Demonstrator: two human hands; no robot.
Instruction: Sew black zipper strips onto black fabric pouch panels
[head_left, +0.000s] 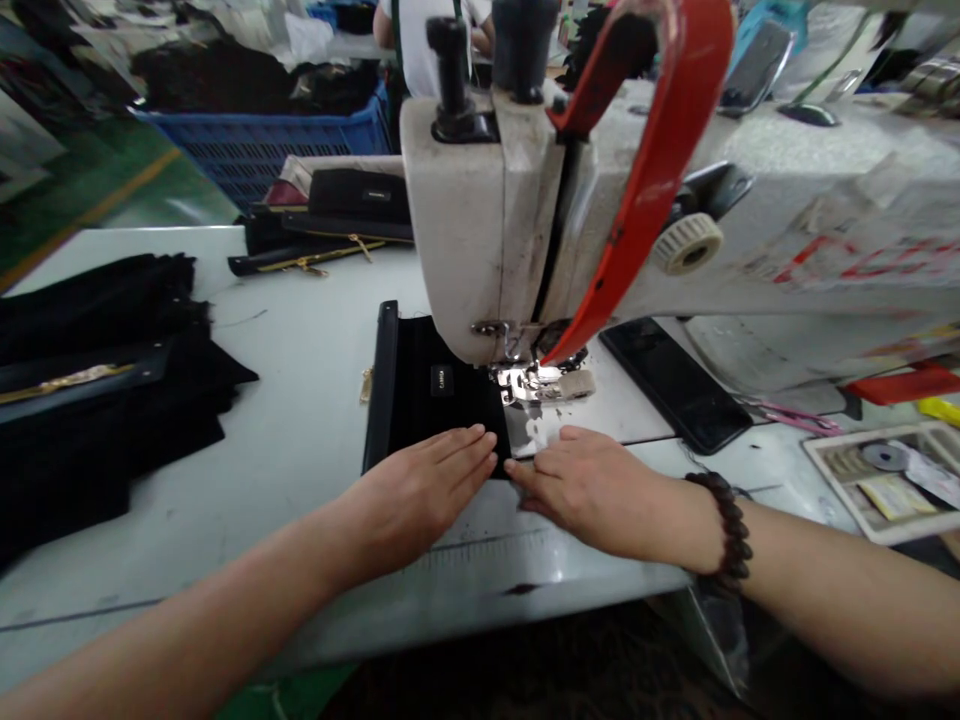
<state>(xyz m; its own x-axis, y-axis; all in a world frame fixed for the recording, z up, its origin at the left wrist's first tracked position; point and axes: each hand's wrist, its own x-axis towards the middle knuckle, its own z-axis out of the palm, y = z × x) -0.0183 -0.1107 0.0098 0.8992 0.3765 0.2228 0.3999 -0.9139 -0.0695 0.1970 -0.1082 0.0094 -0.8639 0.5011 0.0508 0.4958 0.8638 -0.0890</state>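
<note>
A black fabric pouch panel point(420, 400) lies flat on the sewing machine table, with a dark bar along its left edge and a small label point(442, 381) on it. A gold zipper pull point(367, 385) sticks out at that edge. The panel's right edge reaches the metal presser foot point(525, 382). My left hand point(420, 490) rests on its near part, fingers together and stretched out. My right hand point(592, 485) has its index fingertip at the near right corner, the other fingers loosely bent. Its thumb is partly hidden.
The sewing machine head point(480, 220) with a red lever point(645, 190) stands over the panel. A phone point(675, 385), pink-handled scissors point(802, 417) and a parts tray point(885, 480) lie right. Black fabric pieces point(82, 400) and zippered pouches point(322, 230) lie left. Behind are a blue crate point(262, 150) and a person point(427, 45).
</note>
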